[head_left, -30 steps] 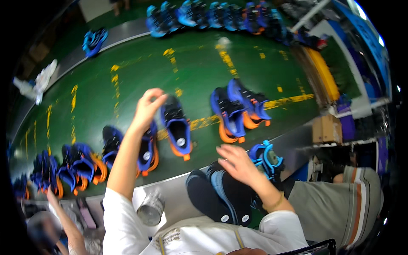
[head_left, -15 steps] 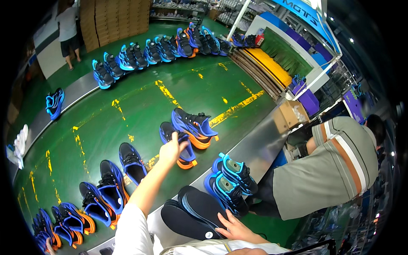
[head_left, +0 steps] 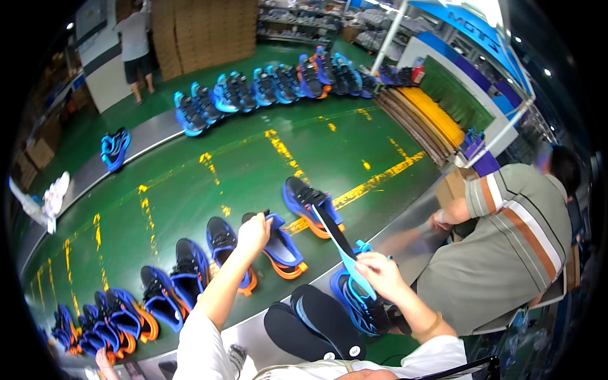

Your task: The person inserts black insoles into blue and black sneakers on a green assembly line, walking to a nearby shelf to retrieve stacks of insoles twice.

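My left hand (head_left: 254, 233) is closed on the upper front of a black and blue sneaker (head_left: 286, 253) with an orange sole, which sits on the green belt with its opening toward me. My right hand (head_left: 382, 273) pinches a thin insole (head_left: 335, 233), black on one face and light blue on the other, held slanting above the metal ledge. Farther right on the belt stands another orange-soled sneaker (head_left: 307, 201), partly behind the insole's tip. Below my right hand, bright-blue sneakers (head_left: 358, 307) are partly covered, beside a pile of black insoles (head_left: 288, 329) in front of me.
Several orange-soled sneakers (head_left: 166, 297) line the belt's near edge to the left. Blue sneakers (head_left: 237, 92) stand along the far ledge. A co-worker in a grey-green striped shirt (head_left: 500, 247) is close on my right, near a cardboard box (head_left: 451, 185). Another person (head_left: 134, 50) stands far back.
My right hand has left the insole pile and raised an insole over the blue sneakers. My left hand has shifted the sneaker leftward, apart from its neighbour. The view has turned somewhat.
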`<state>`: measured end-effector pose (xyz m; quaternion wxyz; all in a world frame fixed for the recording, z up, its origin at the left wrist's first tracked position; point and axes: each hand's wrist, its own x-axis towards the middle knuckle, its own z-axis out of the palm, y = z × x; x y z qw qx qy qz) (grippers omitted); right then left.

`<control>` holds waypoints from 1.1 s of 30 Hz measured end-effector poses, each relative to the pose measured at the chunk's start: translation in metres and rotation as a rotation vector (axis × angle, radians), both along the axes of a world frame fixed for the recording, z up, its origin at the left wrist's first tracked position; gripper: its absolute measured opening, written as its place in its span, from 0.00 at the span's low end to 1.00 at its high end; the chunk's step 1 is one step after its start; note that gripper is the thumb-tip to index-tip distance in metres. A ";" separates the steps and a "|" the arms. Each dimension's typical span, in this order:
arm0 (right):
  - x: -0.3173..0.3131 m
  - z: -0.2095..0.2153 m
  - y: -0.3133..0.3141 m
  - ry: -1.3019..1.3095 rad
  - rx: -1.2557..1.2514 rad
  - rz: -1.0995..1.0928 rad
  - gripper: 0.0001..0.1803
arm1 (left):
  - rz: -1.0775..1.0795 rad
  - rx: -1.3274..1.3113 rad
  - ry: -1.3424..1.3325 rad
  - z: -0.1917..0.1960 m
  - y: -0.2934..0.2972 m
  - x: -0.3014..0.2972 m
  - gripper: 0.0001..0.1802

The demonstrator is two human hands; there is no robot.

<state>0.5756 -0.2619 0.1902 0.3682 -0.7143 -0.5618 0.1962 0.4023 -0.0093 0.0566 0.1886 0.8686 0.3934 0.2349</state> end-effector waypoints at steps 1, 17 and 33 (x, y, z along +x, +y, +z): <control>0.001 -0.001 0.018 0.118 -0.130 0.008 0.10 | 0.030 -0.094 0.033 0.002 -0.003 -0.004 0.18; -0.079 -0.139 0.143 -0.497 -0.304 0.370 0.12 | 0.108 -0.600 -0.207 -0.028 0.006 -0.031 0.25; -0.075 -0.154 0.160 -0.717 -0.472 0.530 0.09 | 0.120 -0.650 -0.179 -0.018 -0.003 -0.037 0.27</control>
